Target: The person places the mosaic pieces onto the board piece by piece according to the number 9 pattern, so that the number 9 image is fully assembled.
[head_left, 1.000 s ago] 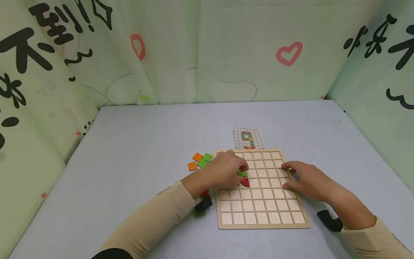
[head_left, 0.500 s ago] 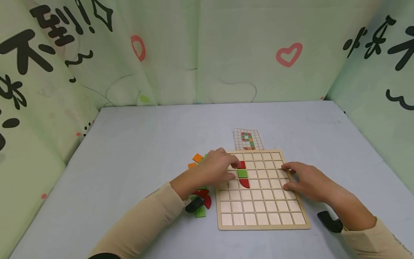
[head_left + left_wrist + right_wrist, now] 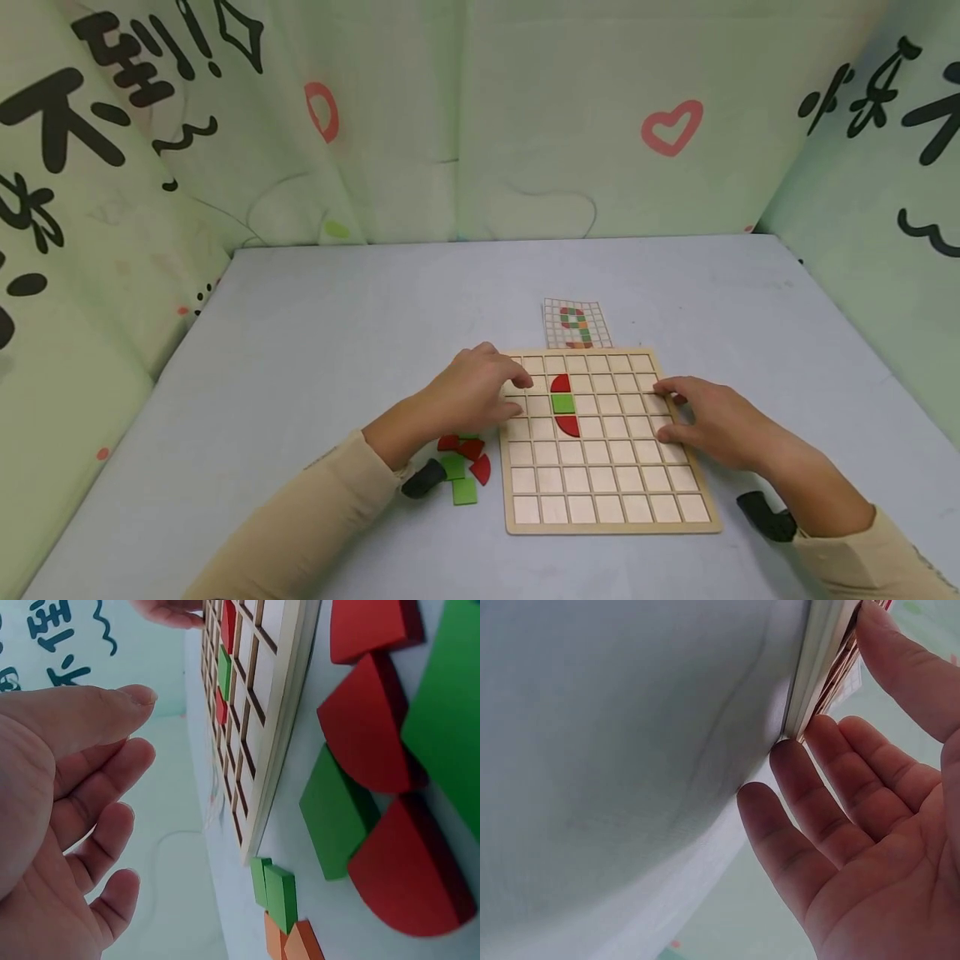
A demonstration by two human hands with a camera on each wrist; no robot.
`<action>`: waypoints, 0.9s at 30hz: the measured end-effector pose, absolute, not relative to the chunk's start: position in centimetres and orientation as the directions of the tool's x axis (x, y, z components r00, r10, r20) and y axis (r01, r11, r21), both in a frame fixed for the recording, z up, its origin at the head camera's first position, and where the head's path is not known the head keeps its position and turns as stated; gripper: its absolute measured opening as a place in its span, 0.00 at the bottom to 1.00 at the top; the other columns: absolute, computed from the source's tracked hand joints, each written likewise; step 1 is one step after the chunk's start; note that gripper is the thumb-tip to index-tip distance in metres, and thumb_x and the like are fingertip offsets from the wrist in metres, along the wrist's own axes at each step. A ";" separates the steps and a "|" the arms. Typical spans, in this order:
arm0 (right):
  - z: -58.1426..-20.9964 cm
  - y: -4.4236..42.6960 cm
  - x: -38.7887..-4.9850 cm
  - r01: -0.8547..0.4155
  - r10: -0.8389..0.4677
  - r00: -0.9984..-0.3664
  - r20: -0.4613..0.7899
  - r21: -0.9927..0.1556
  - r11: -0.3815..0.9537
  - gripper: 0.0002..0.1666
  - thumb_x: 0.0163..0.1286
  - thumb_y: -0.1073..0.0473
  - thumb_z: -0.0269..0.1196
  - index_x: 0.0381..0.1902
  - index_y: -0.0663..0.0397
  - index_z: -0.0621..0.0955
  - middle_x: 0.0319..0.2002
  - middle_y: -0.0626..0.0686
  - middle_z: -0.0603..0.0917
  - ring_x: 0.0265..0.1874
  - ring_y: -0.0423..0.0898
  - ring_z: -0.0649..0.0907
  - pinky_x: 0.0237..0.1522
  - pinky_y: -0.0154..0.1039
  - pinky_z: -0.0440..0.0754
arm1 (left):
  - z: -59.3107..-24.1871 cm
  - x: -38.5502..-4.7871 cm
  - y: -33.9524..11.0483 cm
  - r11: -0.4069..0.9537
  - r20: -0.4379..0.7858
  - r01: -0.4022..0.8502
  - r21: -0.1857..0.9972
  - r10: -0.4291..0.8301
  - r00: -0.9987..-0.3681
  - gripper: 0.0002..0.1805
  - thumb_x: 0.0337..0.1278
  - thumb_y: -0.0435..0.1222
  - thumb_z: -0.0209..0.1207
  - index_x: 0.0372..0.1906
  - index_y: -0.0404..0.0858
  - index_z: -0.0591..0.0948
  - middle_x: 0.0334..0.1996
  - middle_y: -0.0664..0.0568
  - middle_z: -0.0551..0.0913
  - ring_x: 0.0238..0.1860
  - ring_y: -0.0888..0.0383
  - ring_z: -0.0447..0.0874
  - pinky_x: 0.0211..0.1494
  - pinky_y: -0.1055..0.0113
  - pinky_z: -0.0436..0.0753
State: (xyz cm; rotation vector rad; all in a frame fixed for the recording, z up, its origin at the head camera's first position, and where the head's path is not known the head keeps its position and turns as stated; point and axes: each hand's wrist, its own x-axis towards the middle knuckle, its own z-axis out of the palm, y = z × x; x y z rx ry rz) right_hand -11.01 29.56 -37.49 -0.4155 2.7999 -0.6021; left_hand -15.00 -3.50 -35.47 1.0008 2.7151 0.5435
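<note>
A wooden grid board lies on the table. In one of its columns sit a red quarter-circle tile, a green square tile and a second red quarter-circle tile. My left hand hovers over the board's left edge; the left wrist view shows thumb and fingers apart and holding nothing. At the right edge, my right hand touches the frame with its thumb and fingertips, fingers fairly straight in the right wrist view.
Loose red quarter-circle tiles and green square tiles lie left of the board. The left wrist view also has orange tiles beyond. Behind the board lies a printed pattern card. Curtains enclose the table's back and sides.
My left hand has drawn back leftward from the tile column, uncovering the upper red quarter-circle on the board. Meanwhile the right hand has stayed at the board's edge.
</note>
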 end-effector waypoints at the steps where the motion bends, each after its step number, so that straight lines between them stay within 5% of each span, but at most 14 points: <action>1: -37.5 29.6 -11.0 -0.224 -0.325 -0.929 -0.177 -0.431 0.874 0.38 0.62 0.52 0.72 0.63 0.67 0.73 0.56 0.65 0.79 0.54 0.64 0.77 0.52 0.60 0.74 | -35.5 -15.0 -3.7 0.705 -0.054 0.582 0.405 0.654 -0.755 0.17 0.60 0.40 0.68 0.54 0.43 0.86 0.48 0.58 0.86 0.53 0.55 0.72 0.57 0.57 0.72; 14: -37.5 29.5 -10.8 -0.220 -0.321 -0.931 -0.175 -0.434 0.874 0.38 0.62 0.53 0.73 0.63 0.67 0.73 0.55 0.64 0.79 0.54 0.63 0.78 0.52 0.59 0.74 | -35.9 -14.9 -6.5 0.727 -0.070 0.491 0.480 0.590 -0.805 0.16 0.59 0.36 0.69 0.52 0.40 0.85 0.46 0.54 0.85 0.51 0.54 0.74 0.56 0.57 0.74; 27: -37.5 29.5 -11.0 -0.229 -0.327 -0.929 -0.172 -0.426 0.875 0.38 0.62 0.53 0.72 0.63 0.68 0.73 0.56 0.65 0.79 0.54 0.64 0.78 0.51 0.60 0.74 | -37.3 -15.3 -9.9 0.796 -0.055 0.420 0.437 0.489 -0.870 0.13 0.55 0.37 0.72 0.46 0.41 0.85 0.41 0.56 0.84 0.48 0.55 0.75 0.52 0.60 0.77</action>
